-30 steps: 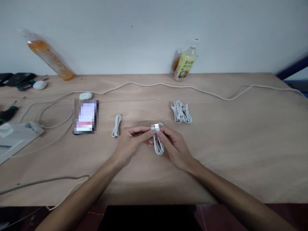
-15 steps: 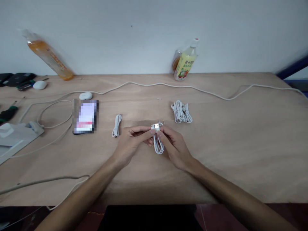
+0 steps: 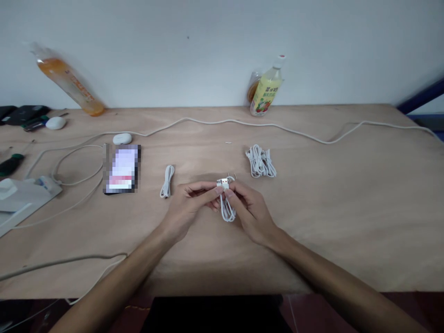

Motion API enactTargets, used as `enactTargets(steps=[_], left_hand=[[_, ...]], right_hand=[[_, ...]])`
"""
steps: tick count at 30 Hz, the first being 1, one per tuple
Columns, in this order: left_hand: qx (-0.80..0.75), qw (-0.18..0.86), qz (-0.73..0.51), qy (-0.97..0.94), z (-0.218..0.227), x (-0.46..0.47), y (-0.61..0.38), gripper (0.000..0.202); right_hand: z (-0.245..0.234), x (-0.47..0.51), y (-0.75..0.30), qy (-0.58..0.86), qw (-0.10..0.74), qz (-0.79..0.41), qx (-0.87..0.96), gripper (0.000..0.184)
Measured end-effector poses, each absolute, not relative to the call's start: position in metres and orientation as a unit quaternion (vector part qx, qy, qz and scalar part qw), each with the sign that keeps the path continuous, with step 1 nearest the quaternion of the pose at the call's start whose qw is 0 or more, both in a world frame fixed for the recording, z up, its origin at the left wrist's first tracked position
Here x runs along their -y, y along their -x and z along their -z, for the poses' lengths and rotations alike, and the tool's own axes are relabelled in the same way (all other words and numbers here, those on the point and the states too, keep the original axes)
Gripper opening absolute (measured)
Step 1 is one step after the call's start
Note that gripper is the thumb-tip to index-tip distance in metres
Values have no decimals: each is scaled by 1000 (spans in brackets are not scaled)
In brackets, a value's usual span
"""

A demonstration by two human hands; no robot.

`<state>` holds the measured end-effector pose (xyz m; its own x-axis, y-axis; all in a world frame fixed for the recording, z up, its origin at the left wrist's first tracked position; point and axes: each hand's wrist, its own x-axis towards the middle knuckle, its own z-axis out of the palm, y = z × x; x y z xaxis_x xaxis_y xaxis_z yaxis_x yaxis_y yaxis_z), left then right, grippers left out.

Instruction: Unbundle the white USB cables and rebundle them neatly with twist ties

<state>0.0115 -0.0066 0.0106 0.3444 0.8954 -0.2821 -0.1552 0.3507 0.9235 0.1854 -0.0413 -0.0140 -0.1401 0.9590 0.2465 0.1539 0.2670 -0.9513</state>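
Observation:
Both my hands meet over the middle of the wooden table (image 3: 329,222). My left hand (image 3: 187,203) and my right hand (image 3: 248,208) pinch a short coiled white USB cable (image 3: 226,207) between their fingertips, its plug end pointing up and the loops hanging down between them. A second small bundled white cable (image 3: 167,181) lies to the left of my left hand. Beyond my right hand lies a heap of more white cables (image 3: 261,162).
A phone (image 3: 121,168) lies at the left with a white earbud case (image 3: 122,138) behind it. A long white cord (image 3: 312,137) runs across the back. A yellow drink bottle (image 3: 265,89) and an orange bottle (image 3: 69,83) lean on the wall. Tools and a white packet (image 3: 17,199) sit far left.
Nothing of note has changed; my hands keep holding the cable in the same place, and the view has shifted a hair.

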Motion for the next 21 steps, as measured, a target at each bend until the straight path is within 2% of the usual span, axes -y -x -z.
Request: enactTargets(steps=[9,21], left_hand=[[-438,693,-370,-438,-10,7,-10,21],[-431,699,-371,-434,-13,7,-10,21]], right_hand=[[13,41,-186,467,468,-402,633,40],[15,42,-187,462,476,-408,627,33]])
